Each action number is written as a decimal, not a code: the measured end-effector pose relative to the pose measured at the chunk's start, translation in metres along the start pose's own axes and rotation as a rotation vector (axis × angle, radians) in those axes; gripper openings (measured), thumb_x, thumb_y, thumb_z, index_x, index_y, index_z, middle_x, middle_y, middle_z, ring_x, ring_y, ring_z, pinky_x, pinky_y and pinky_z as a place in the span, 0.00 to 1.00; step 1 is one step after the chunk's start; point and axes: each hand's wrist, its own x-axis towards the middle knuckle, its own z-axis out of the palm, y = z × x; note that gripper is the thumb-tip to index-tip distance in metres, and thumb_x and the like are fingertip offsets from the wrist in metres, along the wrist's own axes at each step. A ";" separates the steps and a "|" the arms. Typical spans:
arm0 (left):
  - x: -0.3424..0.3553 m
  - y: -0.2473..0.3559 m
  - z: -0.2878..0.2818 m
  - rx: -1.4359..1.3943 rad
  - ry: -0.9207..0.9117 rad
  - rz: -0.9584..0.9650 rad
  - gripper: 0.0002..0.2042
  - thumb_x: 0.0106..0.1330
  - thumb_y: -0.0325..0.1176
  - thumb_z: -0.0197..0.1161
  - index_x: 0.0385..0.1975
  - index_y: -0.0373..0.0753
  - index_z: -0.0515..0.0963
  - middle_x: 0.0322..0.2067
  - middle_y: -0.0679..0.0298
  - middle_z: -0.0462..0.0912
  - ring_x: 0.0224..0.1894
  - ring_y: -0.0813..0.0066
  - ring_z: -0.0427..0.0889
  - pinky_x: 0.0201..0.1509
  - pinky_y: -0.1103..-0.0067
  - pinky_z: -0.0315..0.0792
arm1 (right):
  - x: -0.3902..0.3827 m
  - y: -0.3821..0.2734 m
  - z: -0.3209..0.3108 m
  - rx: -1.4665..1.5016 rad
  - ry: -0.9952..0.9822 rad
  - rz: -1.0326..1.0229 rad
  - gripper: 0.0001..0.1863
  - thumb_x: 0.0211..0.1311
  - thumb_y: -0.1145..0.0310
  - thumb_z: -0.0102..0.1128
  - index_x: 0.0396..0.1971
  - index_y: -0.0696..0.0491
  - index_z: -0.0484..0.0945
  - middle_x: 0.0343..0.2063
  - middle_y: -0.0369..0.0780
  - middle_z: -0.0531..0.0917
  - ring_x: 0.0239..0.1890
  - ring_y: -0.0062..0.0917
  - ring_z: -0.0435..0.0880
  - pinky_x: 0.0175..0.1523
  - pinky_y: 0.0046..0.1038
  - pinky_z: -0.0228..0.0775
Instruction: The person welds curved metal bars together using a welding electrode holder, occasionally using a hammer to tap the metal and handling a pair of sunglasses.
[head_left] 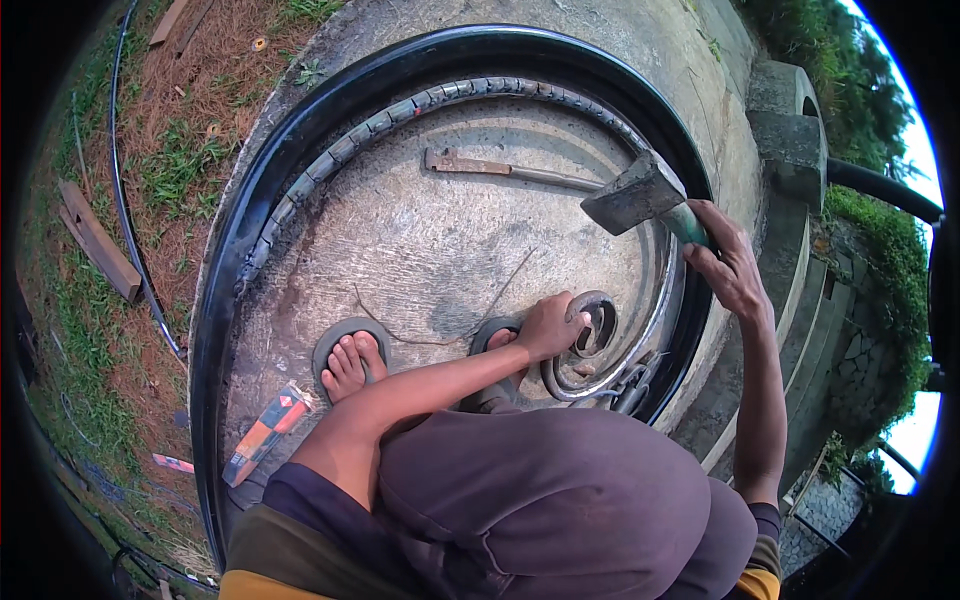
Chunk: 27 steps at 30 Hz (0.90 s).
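Note:
My right hand is raised at the right, its fingers closed round the green handle of a hammer with a heavy, blocky grey head. The head hangs above the curved metal bar, apart from the ground. Low at centre right, my left hand is closed on the scroll-shaped end of a bent metal bar. This bar sweeps round on the concrete in a wide curve. Where the fingers wrap behind the scroll is partly hidden.
A large black curved rim surrounds my feet, with a notched strip along its inside. A rusty flat tool lies on the concrete. A red and dark box is at left. Grass, planks and a concrete block lie beyond.

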 end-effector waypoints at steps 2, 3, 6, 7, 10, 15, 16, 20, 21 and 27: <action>0.000 -0.002 0.004 -0.107 0.030 -0.090 0.19 0.65 0.46 0.62 0.35 0.31 0.77 0.29 0.44 0.82 0.35 0.46 0.82 0.40 0.61 0.73 | 0.027 -0.031 -0.003 -0.232 -0.049 -0.122 0.23 0.55 0.63 0.67 0.50 0.55 0.73 0.29 0.45 0.81 0.32 0.39 0.83 0.40 0.39 0.72; 0.002 0.000 0.003 -0.187 -0.008 -0.172 0.20 0.66 0.47 0.60 0.35 0.31 0.77 0.30 0.42 0.82 0.38 0.43 0.82 0.42 0.59 0.73 | 0.041 -0.049 0.001 -0.327 -0.099 -0.123 0.21 0.57 0.62 0.66 0.47 0.55 0.74 0.29 0.44 0.81 0.33 0.38 0.84 0.40 0.39 0.73; 0.004 0.000 0.001 -0.263 -0.031 -0.243 0.22 0.69 0.50 0.56 0.34 0.31 0.76 0.32 0.39 0.81 0.40 0.40 0.81 0.44 0.57 0.72 | 0.076 -0.091 0.018 -0.635 -0.225 -0.243 0.18 0.59 0.59 0.66 0.43 0.54 0.75 0.31 0.45 0.83 0.34 0.38 0.87 0.38 0.39 0.76; 0.005 0.000 0.001 -0.252 -0.024 -0.218 0.22 0.70 0.50 0.55 0.34 0.30 0.76 0.32 0.38 0.81 0.40 0.39 0.81 0.44 0.57 0.72 | 0.086 -0.100 0.023 -0.747 -0.266 -0.300 0.17 0.60 0.58 0.65 0.42 0.54 0.76 0.33 0.46 0.84 0.34 0.37 0.87 0.37 0.39 0.76; 0.003 0.004 -0.002 -0.190 0.015 -0.126 0.23 0.72 0.49 0.52 0.33 0.30 0.76 0.33 0.38 0.80 0.41 0.38 0.80 0.45 0.57 0.71 | 0.114 -0.109 0.043 -0.802 -0.131 -0.511 0.15 0.59 0.63 0.64 0.43 0.54 0.77 0.28 0.44 0.84 0.30 0.34 0.88 0.32 0.34 0.77; 0.004 -0.002 -0.001 -0.168 0.017 -0.145 0.24 0.72 0.50 0.52 0.37 0.29 0.78 0.35 0.40 0.81 0.41 0.43 0.81 0.47 0.60 0.72 | 0.161 -0.140 0.052 -0.943 -0.366 -0.572 0.13 0.55 0.63 0.69 0.36 0.55 0.81 0.25 0.40 0.84 0.28 0.31 0.87 0.33 0.34 0.77; 0.004 -0.002 -0.001 -0.176 0.017 -0.146 0.24 0.72 0.50 0.52 0.37 0.29 0.78 0.35 0.40 0.81 0.42 0.43 0.82 0.47 0.60 0.72 | 0.165 -0.143 0.052 -0.956 -0.433 -0.598 0.11 0.54 0.65 0.70 0.32 0.55 0.82 0.24 0.40 0.84 0.27 0.30 0.87 0.32 0.33 0.77; 0.003 0.000 -0.003 -0.170 0.016 -0.149 0.23 0.72 0.49 0.52 0.36 0.29 0.78 0.34 0.37 0.81 0.41 0.38 0.81 0.46 0.57 0.72 | 0.169 -0.175 0.047 -1.027 -0.640 -0.573 0.04 0.48 0.71 0.71 0.25 0.51 0.84 0.22 0.39 0.85 0.30 0.30 0.88 0.34 0.32 0.79; 0.003 0.000 0.000 -0.169 0.036 -0.127 0.23 0.72 0.48 0.52 0.34 0.28 0.77 0.32 0.35 0.80 0.40 0.36 0.80 0.45 0.56 0.72 | 0.175 -0.167 0.050 -1.046 -0.586 -0.588 0.05 0.49 0.69 0.71 0.26 0.50 0.85 0.22 0.38 0.85 0.30 0.29 0.88 0.34 0.31 0.79; 0.002 -0.002 0.001 -0.154 0.065 -0.094 0.23 0.72 0.46 0.52 0.32 0.27 0.76 0.29 0.34 0.79 0.36 0.33 0.80 0.40 0.54 0.72 | 0.183 -0.152 0.054 -1.000 -0.281 -0.640 0.14 0.57 0.71 0.68 0.43 0.57 0.81 0.25 0.43 0.84 0.28 0.26 0.87 0.33 0.29 0.78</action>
